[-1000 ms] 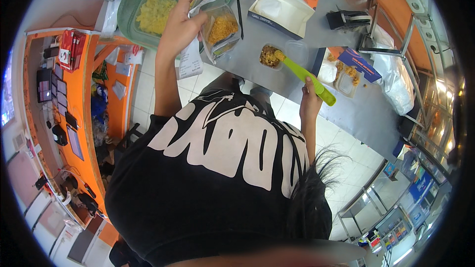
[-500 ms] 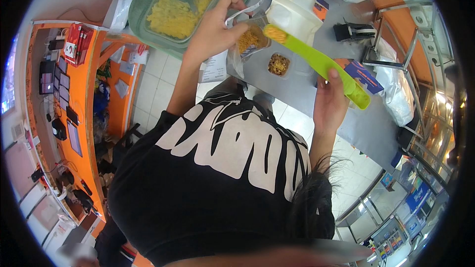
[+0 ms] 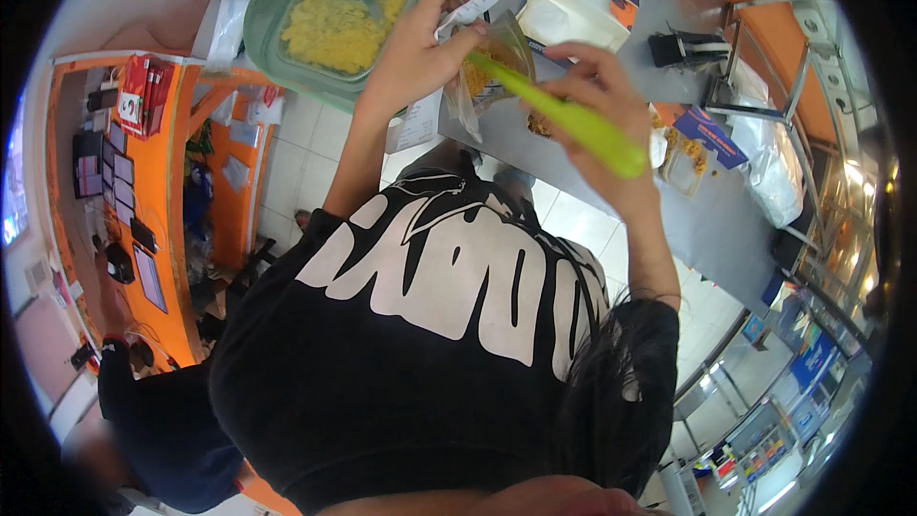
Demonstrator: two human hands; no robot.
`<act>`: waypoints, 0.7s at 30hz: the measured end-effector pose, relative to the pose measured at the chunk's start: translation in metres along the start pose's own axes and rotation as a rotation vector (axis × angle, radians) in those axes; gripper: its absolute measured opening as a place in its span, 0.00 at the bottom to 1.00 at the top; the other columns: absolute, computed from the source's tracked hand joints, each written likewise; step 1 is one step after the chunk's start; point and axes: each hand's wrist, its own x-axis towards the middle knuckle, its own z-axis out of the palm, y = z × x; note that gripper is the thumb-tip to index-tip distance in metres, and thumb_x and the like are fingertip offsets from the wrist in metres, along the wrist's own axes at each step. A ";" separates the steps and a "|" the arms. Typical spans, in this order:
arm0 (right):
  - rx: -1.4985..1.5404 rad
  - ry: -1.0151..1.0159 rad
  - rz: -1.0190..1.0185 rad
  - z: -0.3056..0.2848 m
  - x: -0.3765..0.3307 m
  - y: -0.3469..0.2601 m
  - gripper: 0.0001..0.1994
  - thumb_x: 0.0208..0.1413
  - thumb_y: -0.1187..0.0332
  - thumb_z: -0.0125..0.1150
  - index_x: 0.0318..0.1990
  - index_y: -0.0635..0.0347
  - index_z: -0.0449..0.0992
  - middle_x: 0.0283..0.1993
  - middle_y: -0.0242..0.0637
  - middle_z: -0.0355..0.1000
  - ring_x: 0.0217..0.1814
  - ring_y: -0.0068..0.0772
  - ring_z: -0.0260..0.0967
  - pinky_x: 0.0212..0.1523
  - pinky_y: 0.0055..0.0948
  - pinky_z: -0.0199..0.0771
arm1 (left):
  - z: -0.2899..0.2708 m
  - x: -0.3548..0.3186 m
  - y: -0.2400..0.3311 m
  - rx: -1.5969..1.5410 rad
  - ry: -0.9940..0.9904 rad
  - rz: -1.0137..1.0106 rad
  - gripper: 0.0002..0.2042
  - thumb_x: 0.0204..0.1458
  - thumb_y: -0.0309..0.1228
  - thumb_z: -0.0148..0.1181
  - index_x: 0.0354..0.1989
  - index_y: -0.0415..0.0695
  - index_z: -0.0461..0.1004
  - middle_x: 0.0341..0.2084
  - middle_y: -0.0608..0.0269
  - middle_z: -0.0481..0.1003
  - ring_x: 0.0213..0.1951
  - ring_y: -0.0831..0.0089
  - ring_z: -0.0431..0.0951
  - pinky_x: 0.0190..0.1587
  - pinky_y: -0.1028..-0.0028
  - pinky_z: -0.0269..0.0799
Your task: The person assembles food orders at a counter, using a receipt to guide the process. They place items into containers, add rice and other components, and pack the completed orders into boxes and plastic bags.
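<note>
My left hand [image 3: 415,53] is closed on the rim of a clear plastic pouch or tub [image 3: 516,43], which holds yellow crumbly food. A white printed paper strip [image 3: 482,0] runs beside its fingers. Across from it, my right hand [image 3: 602,119] grips a long lime-green spoon [image 3: 544,105], slanting with its far end at the mouth of the clear holder; that tip is partly hidden. Beneath the right hand, a small cup of brown crumbs [image 3: 538,124] shows only in part. Left of both hands stands a green tub [image 3: 263,24] containing yellow mash [image 3: 330,24].
A white and orange carton [image 3: 578,5] sits beyond the right hand. Small clear tubs with crumbs [image 3: 683,167] lie to its right, near a dark blue packet [image 3: 712,134]. A metal rack [image 3: 798,76] borders the table. At lower left is another person in dark clothing [image 3: 172,430].
My right hand has moved left and swung the spoon, whose far end went from above the small cup to the clear holder. Crumb tubs at right came into view. Another person appeared lower left.
</note>
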 end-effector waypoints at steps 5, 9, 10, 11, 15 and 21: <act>0.069 0.108 0.031 -0.020 0.011 0.009 0.12 0.46 0.72 0.70 0.39 0.62 0.77 0.38 0.34 0.74 0.34 0.23 0.69 0.38 0.23 0.69 | -0.011 0.007 -0.004 -0.091 0.010 -0.088 0.13 0.52 0.29 0.59 0.45 0.42 0.66 0.33 0.62 0.74 0.20 0.82 0.70 0.19 0.79 0.66; 0.532 0.271 0.296 -0.032 -0.010 0.022 0.11 0.48 0.69 0.70 0.37 0.63 0.77 0.33 0.32 0.73 0.33 0.21 0.68 0.37 0.21 0.68 | -0.020 0.006 -0.002 -0.187 -0.009 -0.122 0.13 0.53 0.29 0.60 0.45 0.41 0.68 0.30 0.65 0.73 0.18 0.84 0.69 0.17 0.80 0.65; 0.621 0.387 0.343 -0.035 -0.018 0.029 0.11 0.49 0.68 0.70 0.36 0.64 0.77 0.32 0.31 0.73 0.33 0.20 0.68 0.37 0.21 0.68 | -0.021 0.006 -0.002 -0.175 0.009 -0.148 0.13 0.53 0.29 0.60 0.45 0.41 0.68 0.29 0.65 0.73 0.18 0.84 0.69 0.17 0.80 0.64; 0.714 0.495 0.380 -0.039 -0.026 0.038 0.11 0.49 0.68 0.70 0.36 0.64 0.77 0.31 0.30 0.73 0.33 0.20 0.68 0.37 0.20 0.67 | -0.021 0.006 -0.001 -0.173 0.027 -0.165 0.13 0.53 0.29 0.60 0.45 0.41 0.68 0.29 0.65 0.74 0.17 0.84 0.69 0.17 0.80 0.64; 0.379 0.582 0.473 -0.041 -0.068 0.068 0.11 0.49 0.65 0.70 0.35 0.62 0.77 0.30 0.29 0.72 0.32 0.21 0.67 0.36 0.21 0.67 | -0.016 0.005 0.002 -0.153 0.085 -0.184 0.13 0.52 0.30 0.61 0.44 0.41 0.70 0.22 0.68 0.72 0.15 0.84 0.68 0.17 0.79 0.64; -0.120 0.243 0.314 -0.003 -0.117 0.092 0.08 0.45 0.72 0.70 0.30 0.65 0.77 0.28 0.38 0.73 0.28 0.33 0.71 0.31 0.27 0.69 | 0.000 0.001 0.008 -0.122 0.136 -0.218 0.11 0.52 0.28 0.61 0.43 0.41 0.70 0.20 0.68 0.72 0.15 0.83 0.68 0.17 0.79 0.64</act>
